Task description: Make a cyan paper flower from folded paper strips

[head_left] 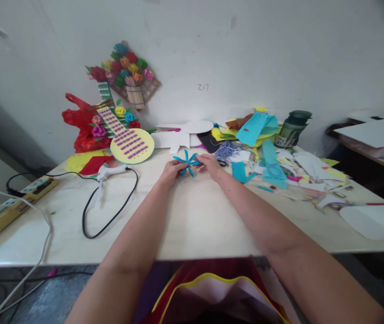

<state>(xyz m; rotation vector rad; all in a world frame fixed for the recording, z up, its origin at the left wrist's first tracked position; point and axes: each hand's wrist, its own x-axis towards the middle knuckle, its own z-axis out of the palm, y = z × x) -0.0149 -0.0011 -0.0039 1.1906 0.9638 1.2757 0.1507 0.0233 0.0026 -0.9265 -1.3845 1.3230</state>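
Between my two hands, over the middle of the table, is a blue paper flower (187, 163) with several narrow, folded petals spread like a star. The fingers of my left hand (172, 172) pinch its left petal. On the other side, my right hand (211, 165) is closed on the petal pointing right. Just beyond my right hand, a dark round loop (222, 163), perhaps a scissor handle, lies partly hidden. A white glue gun (111, 172) rests on the table to the left, with its black cord curling toward me.
A yellow paper guitar shape (132, 146) leans at the back left near a red plastic bag (83, 121). Blue paper (253, 127) and many scraps cover the right side beside a green bottle (292, 129). A power strip (16, 209) lies along the left edge.
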